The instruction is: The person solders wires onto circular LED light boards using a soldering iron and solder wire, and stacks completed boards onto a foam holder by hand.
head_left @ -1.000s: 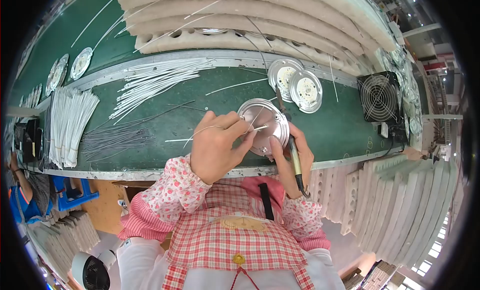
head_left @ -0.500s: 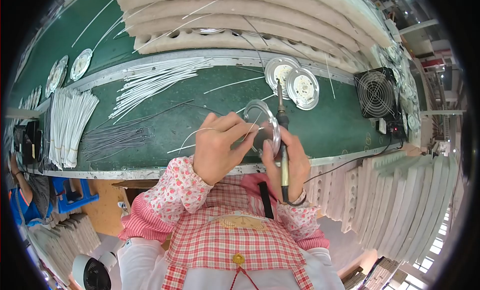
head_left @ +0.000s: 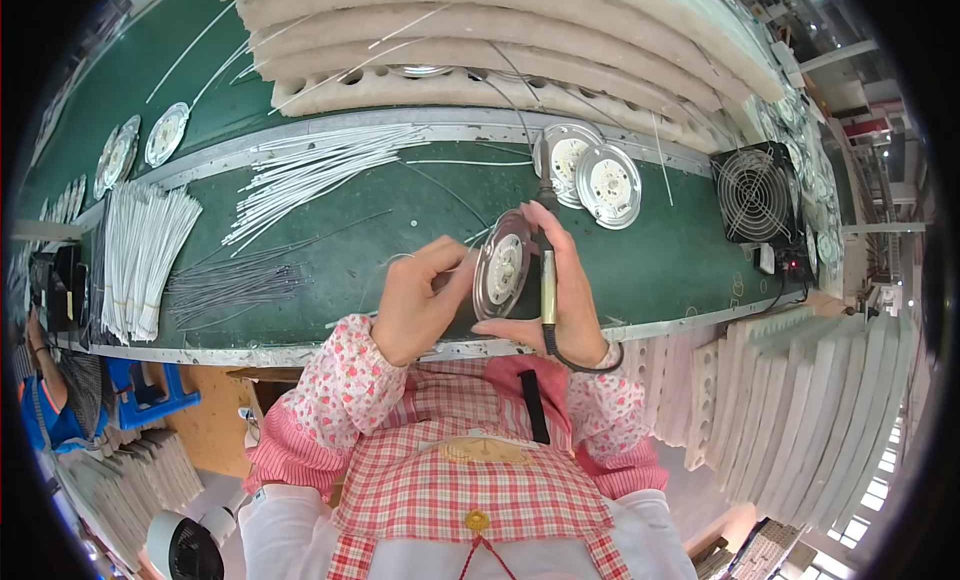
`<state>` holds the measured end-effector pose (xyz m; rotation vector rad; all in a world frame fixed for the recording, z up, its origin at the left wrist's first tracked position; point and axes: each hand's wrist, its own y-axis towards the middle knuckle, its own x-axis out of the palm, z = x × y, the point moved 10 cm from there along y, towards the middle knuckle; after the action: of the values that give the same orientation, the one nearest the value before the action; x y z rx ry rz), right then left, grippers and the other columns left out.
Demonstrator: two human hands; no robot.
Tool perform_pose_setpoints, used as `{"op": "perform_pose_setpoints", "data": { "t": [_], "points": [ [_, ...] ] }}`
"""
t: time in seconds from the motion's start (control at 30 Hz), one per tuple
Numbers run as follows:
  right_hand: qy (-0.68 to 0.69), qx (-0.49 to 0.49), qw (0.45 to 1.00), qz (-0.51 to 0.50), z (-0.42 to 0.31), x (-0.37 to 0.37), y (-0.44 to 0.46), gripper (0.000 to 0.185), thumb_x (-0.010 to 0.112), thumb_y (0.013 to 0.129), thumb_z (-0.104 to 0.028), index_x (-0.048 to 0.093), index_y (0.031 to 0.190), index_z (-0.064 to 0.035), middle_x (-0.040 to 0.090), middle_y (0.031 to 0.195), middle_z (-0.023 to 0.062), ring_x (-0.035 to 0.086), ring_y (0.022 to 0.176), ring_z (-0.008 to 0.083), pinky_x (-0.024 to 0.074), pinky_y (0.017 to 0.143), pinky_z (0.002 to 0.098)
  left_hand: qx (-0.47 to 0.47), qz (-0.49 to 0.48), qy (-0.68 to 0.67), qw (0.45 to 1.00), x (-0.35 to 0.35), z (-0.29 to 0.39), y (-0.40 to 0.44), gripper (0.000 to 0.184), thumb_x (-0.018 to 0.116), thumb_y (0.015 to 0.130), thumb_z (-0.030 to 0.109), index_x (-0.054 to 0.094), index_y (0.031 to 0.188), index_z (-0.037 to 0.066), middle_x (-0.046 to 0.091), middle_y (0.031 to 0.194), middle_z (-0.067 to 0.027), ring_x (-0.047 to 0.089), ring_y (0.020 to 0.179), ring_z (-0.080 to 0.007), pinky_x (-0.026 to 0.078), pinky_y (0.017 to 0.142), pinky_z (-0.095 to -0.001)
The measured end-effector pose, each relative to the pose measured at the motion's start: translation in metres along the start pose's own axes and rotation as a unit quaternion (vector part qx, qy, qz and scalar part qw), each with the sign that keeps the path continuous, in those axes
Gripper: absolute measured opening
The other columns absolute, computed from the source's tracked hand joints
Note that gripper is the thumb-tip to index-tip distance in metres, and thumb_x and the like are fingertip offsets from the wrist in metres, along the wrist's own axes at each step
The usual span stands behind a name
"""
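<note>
A round metal lamp disc (head_left: 503,265) stands tilted between my two hands, its pale circuit face turned partly to the right. My left hand (head_left: 425,295) is closed in a pinch at the disc's left side, with a thin white wire (head_left: 400,257) passing at its fingers. In my right hand (head_left: 568,290) a soldering iron (head_left: 548,290) lies along the palm, its tip end pointing away from me. The right thumb reaches under the disc's lower edge and the fingertips are near its upper edge. Two similar discs (head_left: 608,185) lie overlapped on the green bench beyond.
White wires (head_left: 310,170) lie loose on the bench (head_left: 660,270), with a bundle of white wires (head_left: 145,260) and dark wires (head_left: 240,285) at left. A black fan (head_left: 752,192) stands at right. Stacked foam trays (head_left: 480,40) rise behind. A person (head_left: 60,400) is at far left.
The disc has turned so its circuit face shows and has shifted left. My right hand has opened out around it, tilting the soldering iron more upright. My left hand has moved slightly down and left.
</note>
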<state>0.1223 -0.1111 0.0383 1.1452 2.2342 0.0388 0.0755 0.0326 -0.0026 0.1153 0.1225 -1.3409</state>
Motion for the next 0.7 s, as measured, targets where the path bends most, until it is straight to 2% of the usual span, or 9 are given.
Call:
{"op": "perform_pose_setpoints", "data": {
  "t": [0.1,0.2,0.3,0.4,0.5,0.53,0.63,0.67,0.7],
  "points": [
    [-0.074,0.013,0.995,0.061,-0.006,0.003,-0.004,0.115,0.097,0.057,-0.028,0.033,0.15,-0.0019,0.052,0.13,0.0193,0.05,0.118,0.0383,0.0404,0.102,0.0463,-0.066,0.029,-0.021,0.997,-0.004,-0.006,-0.003,0.022,0.073,0.089,0.022,0.07,0.09,0.001,0.061,0.075,-0.0088,0.054,0.061,-0.0196,0.041,0.063,-0.032],
    [-0.146,0.039,0.984,0.093,-0.009,0.005,-0.01,0.114,0.096,0.059,-0.028,0.034,0.15,-0.0018,0.051,0.13,0.0203,0.049,0.117,0.0393,0.0407,0.099,0.0468,0.032,0.037,0.137,0.989,0.003,0.024,-0.004,0.027,0.077,0.084,0.031,0.071,0.083,0.004,0.061,0.072,-0.0073,0.056,0.061,-0.0231,0.039,0.071,-0.0357],
    [-0.209,0.059,0.971,0.096,-0.02,0.001,-0.016,0.11,0.093,0.062,-0.029,0.034,0.15,-0.0017,0.052,0.129,0.0214,0.049,0.115,0.0397,0.041,0.098,0.0468,0.092,0.059,0.238,0.965,0.007,0.035,-0.001,0.031,0.082,0.079,0.028,0.069,0.084,0.001,0.06,0.069,-0.0072,0.052,0.06,-0.0235,0.039,0.067,-0.0352],
    [-0.242,0.057,0.966,0.077,-0.027,-0.006,-0.021,0.103,0.091,0.066,-0.03,0.037,0.148,-0.0016,0.054,0.126,0.0219,0.051,0.112,0.0391,0.0418,0.096,0.0455,0.03,0.024,0.245,0.969,0.011,0.023,0.001,0.033,0.085,0.073,0.03,0.069,0.082,0.004,0.061,0.076,-0.0076,0.052,0.065,-0.0269,0.036,0.069,-0.0359],
    [-0.248,0.062,0.964,0.078,-0.018,-0.008,-0.031,0.097,0.089,0.069,-0.031,0.04,0.146,-0.0017,0.056,0.121,0.0206,0.054,0.108,0.0369,0.0432,0.093,0.0441,0.167,0.088,0.363,0.912,0.006,0.05,0.003,0.039,0.088,0.068,0.034,0.066,0.083,0.006,0.061,0.086,-0.0069,0.055,0.075,-0.0276,0.036,0.07,-0.0352],
    [-0.265,0.074,0.959,0.073,-0.01,-0.006,-0.034,0.095,0.089,0.069,-0.03,0.04,0.146,-0.0018,0.056,0.119,0.019,0.054,0.106,0.0357,0.0442,0.092,0.0435,0.178,0.123,0.409,0.886,0.0,0.062,0.0,0.036,0.085,0.073,0.032,0.066,0.089,0.006,0.06,0.093,-0.0075,0.055,0.083,-0.0295,0.039,0.071,-0.0381],
    [-0.318,0.076,0.943,0.064,-0.009,-0.004,-0.033,0.087,0.089,0.071,-0.028,0.046,0.141,-0.0021,0.059,0.11,0.015,0.055,0.099,0.0322,0.0462,0.084,0.0411,0.194,0.013,0.346,0.918,0.008,0.05,-0.007,0.023,0.077,0.081,0.025,0.067,0.092,0.007,0.056,0.085,-0.0064,0.055,0.08,-0.0284,0.039,0.074,-0.0412],
    [-0.335,0.06,0.938,0.074,-0.013,-0.006,-0.031,0.081,0.088,0.071,-0.026,0.049,0.138,-0.0018,0.061,0.105,0.0142,0.056,0.095,0.0318,0.0466,0.082,0.04,0.167,-0.042,0.322,0.931,0.013,0.04,-0.013,0.015,0.073,0.086,0.019,0.067,0.088,0.006,0.058,0.087,-0.0065,0.056,0.077,-0.0276,0.042,0.075,-0.0405],
    [-0.351,0.043,0.932,0.085,-0.016,-0.007,-0.032,0.076,0.088,0.072,-0.025,0.052,0.135,-0.0014,0.062,0.101,0.0134,0.057,0.091,0.0314,0.047,0.08,0.039,0.176,-0.045,0.309,0.933,0.013,0.039,-0.016,0.014,0.072,0.085,0.019,0.067,0.084,0.005,0.059,0.087,-0.0061,0.057,0.076,-0.027,0.042,0.076,-0.0404]
  ]
}}
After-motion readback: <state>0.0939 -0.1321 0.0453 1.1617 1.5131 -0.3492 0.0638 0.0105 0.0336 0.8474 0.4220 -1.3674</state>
